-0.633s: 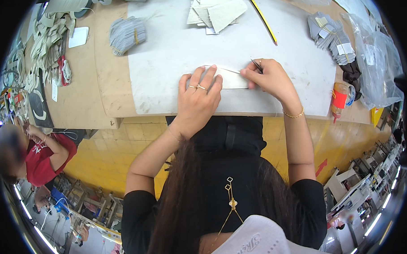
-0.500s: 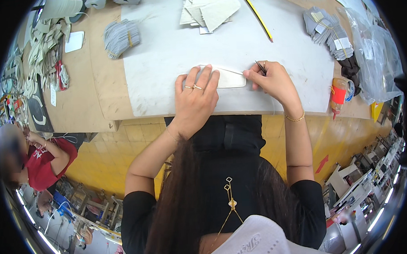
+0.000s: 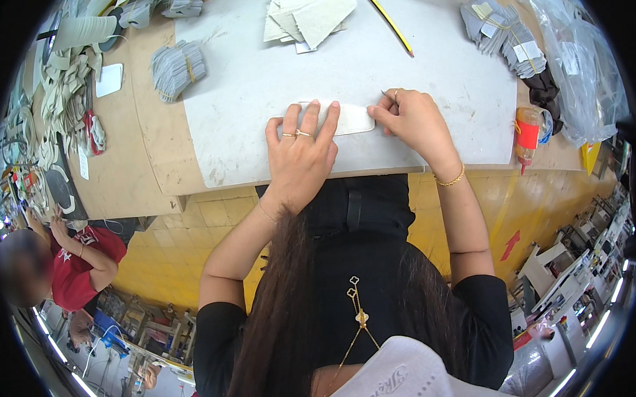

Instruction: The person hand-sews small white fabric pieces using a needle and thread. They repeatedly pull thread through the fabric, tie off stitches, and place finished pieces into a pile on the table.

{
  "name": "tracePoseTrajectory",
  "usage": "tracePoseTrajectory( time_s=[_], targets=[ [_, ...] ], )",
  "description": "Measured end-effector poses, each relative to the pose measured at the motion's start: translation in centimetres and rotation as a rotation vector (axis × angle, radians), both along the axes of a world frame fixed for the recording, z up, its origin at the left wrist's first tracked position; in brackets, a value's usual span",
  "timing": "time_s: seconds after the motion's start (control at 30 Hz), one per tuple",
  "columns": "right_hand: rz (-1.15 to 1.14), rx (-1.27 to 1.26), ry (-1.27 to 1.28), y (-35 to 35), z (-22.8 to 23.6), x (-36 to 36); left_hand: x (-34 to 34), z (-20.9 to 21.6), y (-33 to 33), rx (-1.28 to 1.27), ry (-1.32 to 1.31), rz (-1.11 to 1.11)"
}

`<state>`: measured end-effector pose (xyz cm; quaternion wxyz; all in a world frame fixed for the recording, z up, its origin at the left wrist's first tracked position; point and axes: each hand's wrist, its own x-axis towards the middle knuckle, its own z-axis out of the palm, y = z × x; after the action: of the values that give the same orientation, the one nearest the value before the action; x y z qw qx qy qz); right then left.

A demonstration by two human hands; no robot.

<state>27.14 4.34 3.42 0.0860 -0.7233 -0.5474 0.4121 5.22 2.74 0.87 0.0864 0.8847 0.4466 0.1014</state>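
A flat white piece with rounded corners [image 3: 355,120] lies on the white sheet in front of me. My left hand [image 3: 301,151] rests flat across its left part, fingers spread and pressing down; that part is mostly hidden. At the piece's right end my right hand [image 3: 415,121] is closed, thumb and forefinger pinched together at its edge. The tip of a thin dark tool [image 3: 384,93] pokes out above the right fingers, its kind not clear. Whether the pinch also holds a bit of the piece's edge I cannot tell.
A white sheet [image 3: 250,75] covers the table. On it are light fabric pieces [image 3: 319,20], a yellow-black pencil [image 3: 389,21] and grey bundles [image 3: 178,70]. Rightward stand a red-labelled bottle [image 3: 527,139] and plastic bags [image 3: 583,70]. A person in red [image 3: 86,266] sits at left.
My right hand has shifted left to the white piece's corner, and the thin line along its top edge no longer shows. The left fingers have spread wider. The view has shifted slightly.
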Motion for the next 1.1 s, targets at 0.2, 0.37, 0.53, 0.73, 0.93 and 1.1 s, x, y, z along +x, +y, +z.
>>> tracePoseTrajectory(
  time_s=[0.2,0.37,0.53,0.73,0.93,1.1],
  targets=[
    [0.289,0.365,-0.244,-0.2,-0.3,0.3,-0.1,1.3,1.4,-0.153,-0.201,-0.221],
    [0.383,0.581,-0.265,0.0,-0.8,0.7,0.6,-0.2,5.1,-0.052,-0.265,-0.554],
    [0.264,0.680,-0.155,-2.0,-1.3,1.5,0.8,-0.4,4.7,-0.014,-0.202,-0.535],
    [0.276,0.740,-0.168,-4.1,-1.8,1.6,1.1,0.2,4.7,-0.059,-0.210,-0.505],
    [0.403,0.833,-0.328,-4.6,-2.0,1.4,1.3,0.6,4.6,-0.119,-0.198,-0.488],
    [0.438,0.826,-0.369,-4.7,-2.0,1.1,1.6,0.8,4.8,-0.152,-0.223,-0.472]
  ],
)
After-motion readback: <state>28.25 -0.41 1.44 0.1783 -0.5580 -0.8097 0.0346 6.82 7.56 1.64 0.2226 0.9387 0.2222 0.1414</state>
